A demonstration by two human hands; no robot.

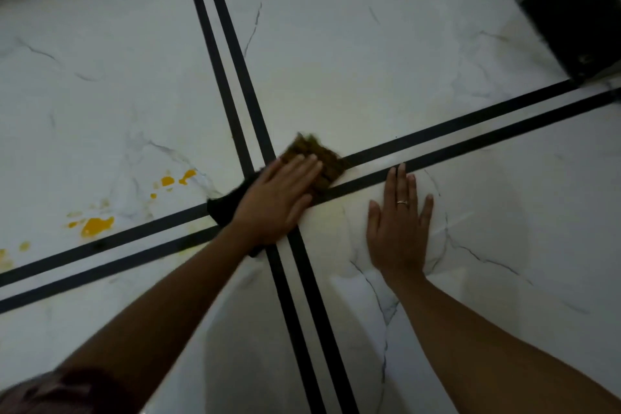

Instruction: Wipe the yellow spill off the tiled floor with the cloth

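Bare forearms lead to two hands: left hand (pixel 280 198) flat, pressing the soft brown-and-black cloth (pixel 319 161); right hand (pixel 400 228) spread, empty, on the glossy white marbled tile floor (pixel 369 60). Yellow spill (pixel 95 225) lies left. The limp cloth is likely best palmed centrally.

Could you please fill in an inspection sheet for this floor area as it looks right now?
Surface: glossy white marble-look tiled floor with paired black strips crossing; faint yellowish smear near the crossing.
Job's things: bright yellow spill blotches remain on the left tile; stained brown-and-black cloth lies at the crossing.
Clutter: nothing seen.
Grippers: left hand pressed flat on the cloth; right hand, wearing a ring, flat on bare tile.
Cables: nothing seen.
Surroundings: dark boxy object top right; dark edge along top left.
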